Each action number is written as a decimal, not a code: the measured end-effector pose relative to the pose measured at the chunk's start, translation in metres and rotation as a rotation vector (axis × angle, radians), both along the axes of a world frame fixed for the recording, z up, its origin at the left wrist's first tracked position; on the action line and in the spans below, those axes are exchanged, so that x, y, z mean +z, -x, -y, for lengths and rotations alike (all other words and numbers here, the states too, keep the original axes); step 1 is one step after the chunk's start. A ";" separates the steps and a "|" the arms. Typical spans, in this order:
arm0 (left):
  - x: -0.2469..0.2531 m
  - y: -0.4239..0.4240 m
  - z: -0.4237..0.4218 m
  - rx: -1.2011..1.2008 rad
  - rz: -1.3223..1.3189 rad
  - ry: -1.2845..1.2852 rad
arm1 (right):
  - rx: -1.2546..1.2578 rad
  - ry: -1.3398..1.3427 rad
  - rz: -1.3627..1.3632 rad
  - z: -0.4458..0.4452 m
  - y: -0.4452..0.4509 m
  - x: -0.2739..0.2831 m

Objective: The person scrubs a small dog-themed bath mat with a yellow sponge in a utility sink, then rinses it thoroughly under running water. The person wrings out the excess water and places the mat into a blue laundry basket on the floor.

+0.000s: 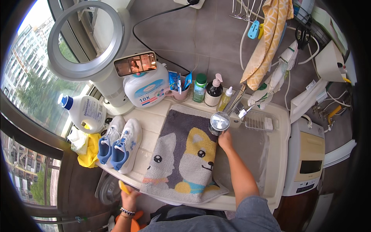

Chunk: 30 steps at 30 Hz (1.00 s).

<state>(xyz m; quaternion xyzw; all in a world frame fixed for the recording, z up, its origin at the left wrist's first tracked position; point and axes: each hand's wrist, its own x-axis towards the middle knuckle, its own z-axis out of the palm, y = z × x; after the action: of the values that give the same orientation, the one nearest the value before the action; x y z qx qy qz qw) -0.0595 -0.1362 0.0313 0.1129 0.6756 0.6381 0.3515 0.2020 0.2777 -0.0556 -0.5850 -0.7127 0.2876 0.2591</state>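
My left hand (pixel 129 197) grips a small yellow object (pixel 124 187), perhaps a brush, below the counter's front edge. At the sink's left side, my right hand (pixel 225 139) holds a dark cup-like container with a shiny, clear-looking top (pixel 220 121). A grey bath mat (pixel 188 162) with a yellow dog and a grey animal lies over the ribbed washboard counter and the sink's left edge. To its left stands a pair of white sneakers with blue linings (pixel 127 145). What the container holds cannot be told.
Along the back stand a laundry detergent jug (pixel 147 87) with a phone (pixel 135 64) against it, a pink mug (pixel 177 94), a green-capped bottle (pixel 200 88) and a pump bottle (pixel 213 94). A bladeless fan (pixel 111 87) and white jug (pixel 88 113) are left; a wire soap rack (pixel 255 121) sits in the sink (pixel 282 150).
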 end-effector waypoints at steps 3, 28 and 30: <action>0.026 0.016 -0.012 -0.007 -0.256 0.143 | -0.290 0.158 0.200 0.034 -0.077 -0.040; 0.006 -0.076 -0.216 -0.870 -1.509 0.399 | -0.022 0.465 0.216 0.118 -0.139 -0.010; 0.010 -0.083 -0.203 -0.803 -1.381 0.313 | 0.087 0.376 -0.025 0.128 -0.103 0.030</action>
<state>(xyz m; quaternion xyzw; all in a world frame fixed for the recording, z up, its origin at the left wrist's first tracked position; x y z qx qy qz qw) 0.0237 0.0668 0.0409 0.6642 0.7294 0.1482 0.0692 0.3046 0.1500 -0.0255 -0.5883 -0.6677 0.4338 0.1412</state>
